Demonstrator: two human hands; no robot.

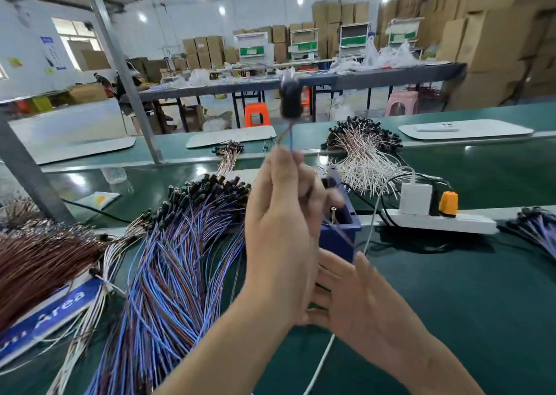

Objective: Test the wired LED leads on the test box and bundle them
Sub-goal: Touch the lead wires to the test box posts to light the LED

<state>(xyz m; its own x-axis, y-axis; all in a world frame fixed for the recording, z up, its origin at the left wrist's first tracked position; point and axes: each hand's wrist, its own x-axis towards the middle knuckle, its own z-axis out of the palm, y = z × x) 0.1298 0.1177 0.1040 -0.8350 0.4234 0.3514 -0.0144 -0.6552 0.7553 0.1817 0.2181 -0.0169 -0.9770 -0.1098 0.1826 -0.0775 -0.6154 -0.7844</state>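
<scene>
Bench [451,304]: green surface, spread with lead piles, a strip and the box.
Blue pile [168,259]: blue-and-red leads fanned out left of the hands, black heads pointed away toward the box.
Brown pile [36,262]: brown leads laid at the far left edge, just beside the blue pile.
White pile [364,157]: white leads heaped behind the box, black heads turned to the far side.
Left hand [282,229]: raised upright in front of the box; the lead's wires are pinched at its fingertips.
Right hand [361,298]: held lower, near the bench, fingers laid against the heel of the left hand; whether anything is gripped cannot be told.
Strip [436,223]: white, laid right of the box, with a white charger [416,199] and an orange plug [448,203] seated in it.
Box [337,244]: blue, open-topped, stood between the blue pile and the strip, partly hidden by the left hand.
Lead [290,97]: held above the left hand, black head uppermost and blurred, a red and a blue wire run down into the fingers.
</scene>
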